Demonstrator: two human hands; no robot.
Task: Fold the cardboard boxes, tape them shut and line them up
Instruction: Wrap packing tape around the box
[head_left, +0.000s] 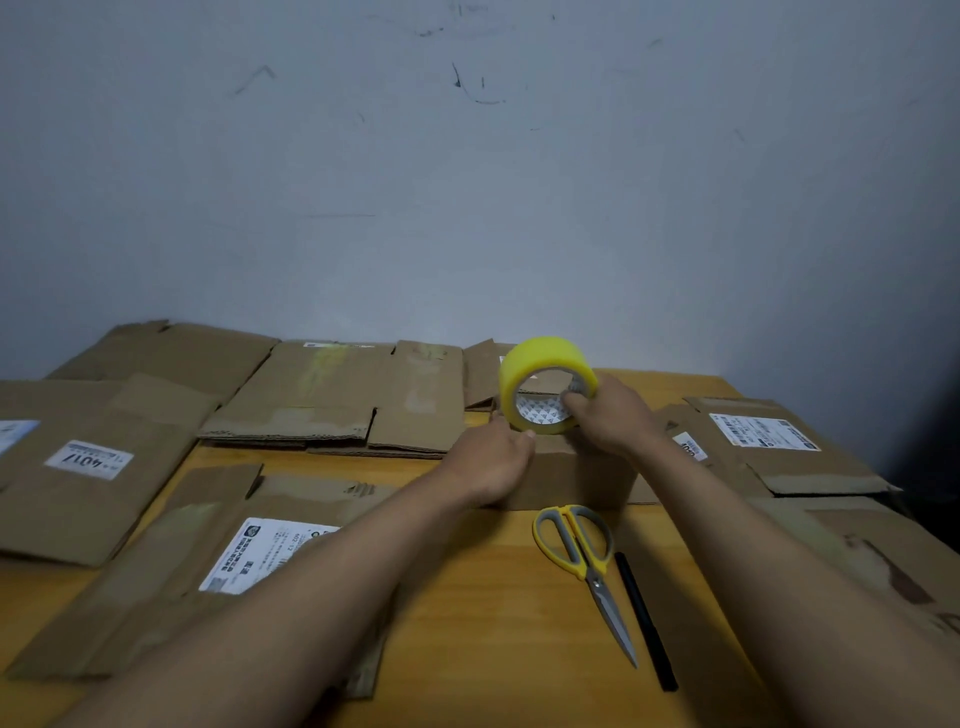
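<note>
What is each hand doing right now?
Left hand: fingers curled at the tape roll's lower edge, atop the folded box.
Right hand: grips the tape roll.

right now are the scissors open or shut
Shut: the scissors lie flat on the table, blades together in one point, handles nearly touching.

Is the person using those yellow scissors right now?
No. The scissors lie untouched on the table, while the right hand grips the tape roll and the left hand rests against the folded box.
</note>
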